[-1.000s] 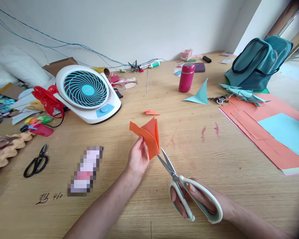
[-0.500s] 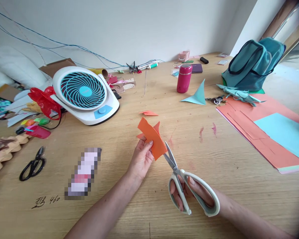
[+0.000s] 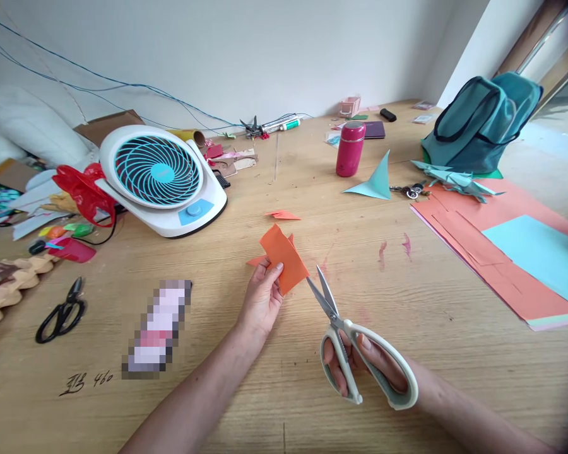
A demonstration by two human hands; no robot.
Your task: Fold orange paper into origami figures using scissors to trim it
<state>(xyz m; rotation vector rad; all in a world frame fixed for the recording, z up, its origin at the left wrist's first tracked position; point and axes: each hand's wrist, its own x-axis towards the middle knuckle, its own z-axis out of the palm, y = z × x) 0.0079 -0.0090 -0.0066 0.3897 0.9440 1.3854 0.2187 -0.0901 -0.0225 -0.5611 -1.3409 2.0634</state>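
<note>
My left hand (image 3: pixel 261 296) pinches a piece of orange paper (image 3: pixel 284 255) between thumb and fingers above the table. Pointed orange corners stick out behind it. My right hand (image 3: pixel 360 356) has its fingers through the pale handles of a pair of scissors (image 3: pixel 334 318). The blades stand apart and point up towards the paper's lower right corner, with a small gap between. On the table just beyond the paper lies a small folded orange scrap (image 3: pixel 283 215).
A white fan (image 3: pixel 158 173) stands at the left, with black scissors (image 3: pixel 64 312) nearer me. Behind to the right are a pink flask (image 3: pixel 351 149), a folded blue paper (image 3: pixel 373 180), keys (image 3: pixel 413 191) and a teal bag (image 3: pixel 478 129). Orange sheets (image 3: pixel 459 233) lie at the right.
My left hand has drawn the orange paper slightly left, away from the scissor blades. The scissors have stayed nearly in place, blades still apart.
</note>
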